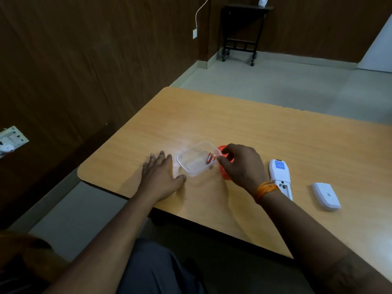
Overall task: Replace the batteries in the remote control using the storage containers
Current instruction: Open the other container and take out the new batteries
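A clear plastic container (196,159) sits on the wooden table (265,134) with two orange batteries (211,158) lying in its right end. My left hand (162,175) rests flat on the table just left of the container, fingers spread, holding nothing. My right hand (241,164) hovers at the container's right rim, thumb and forefinger curled close together just beside the batteries. Under that hand lies a red lid (224,174), mostly hidden. The white remote control (280,177) lies face down to the right, its battery compartment uncovered. Its white battery cover (326,196) lies further right.
The table's near edge runs diagonally in front of me, with my lap below it. A dark wood-panelled wall stands to the left with a socket plate (12,139). A small black wheeled stand (241,32) is far back on the floor.
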Demonstrator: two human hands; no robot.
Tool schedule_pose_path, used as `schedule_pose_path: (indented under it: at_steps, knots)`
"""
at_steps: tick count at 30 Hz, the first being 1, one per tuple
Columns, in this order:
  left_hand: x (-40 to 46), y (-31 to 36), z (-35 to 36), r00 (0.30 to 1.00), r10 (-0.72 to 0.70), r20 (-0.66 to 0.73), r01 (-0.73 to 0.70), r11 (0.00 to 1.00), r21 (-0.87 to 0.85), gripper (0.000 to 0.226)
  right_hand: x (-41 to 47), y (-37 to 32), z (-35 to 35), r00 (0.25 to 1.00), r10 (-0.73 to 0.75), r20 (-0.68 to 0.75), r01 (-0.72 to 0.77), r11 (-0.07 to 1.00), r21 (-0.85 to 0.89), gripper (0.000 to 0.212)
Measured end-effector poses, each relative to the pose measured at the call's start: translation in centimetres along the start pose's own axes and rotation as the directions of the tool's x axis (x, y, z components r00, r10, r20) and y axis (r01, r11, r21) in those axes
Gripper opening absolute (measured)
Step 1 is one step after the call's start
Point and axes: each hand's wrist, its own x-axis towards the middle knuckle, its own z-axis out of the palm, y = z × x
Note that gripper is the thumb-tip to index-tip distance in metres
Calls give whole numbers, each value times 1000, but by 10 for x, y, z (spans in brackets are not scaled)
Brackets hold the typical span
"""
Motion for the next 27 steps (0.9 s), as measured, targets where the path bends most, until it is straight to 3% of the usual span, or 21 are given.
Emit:
schedule_pose_path:
  at_steps: [6, 15, 23, 27]
  knots:
    - [1, 0, -2, 1000, 20, 15, -21, 1000, 14, 91, 32, -22, 10, 987, -65, 145, 93, 976, -196, 35]
    - [2, 6, -4, 995, 69, 66, -70, 998, 7, 93, 56, -52, 16, 965, -15, 261, 134, 886, -445, 49]
    - [0, 5, -3, 993, 103, 62, -105, 994, 22, 92, 63, -67, 30, 964, 35, 263, 76, 913, -400, 17]
    - [-2, 5, -5, 993, 105, 62, -105, 994, 2, 93, 59, -67, 35, 968, 59, 242, 7, 966, -260, 22]
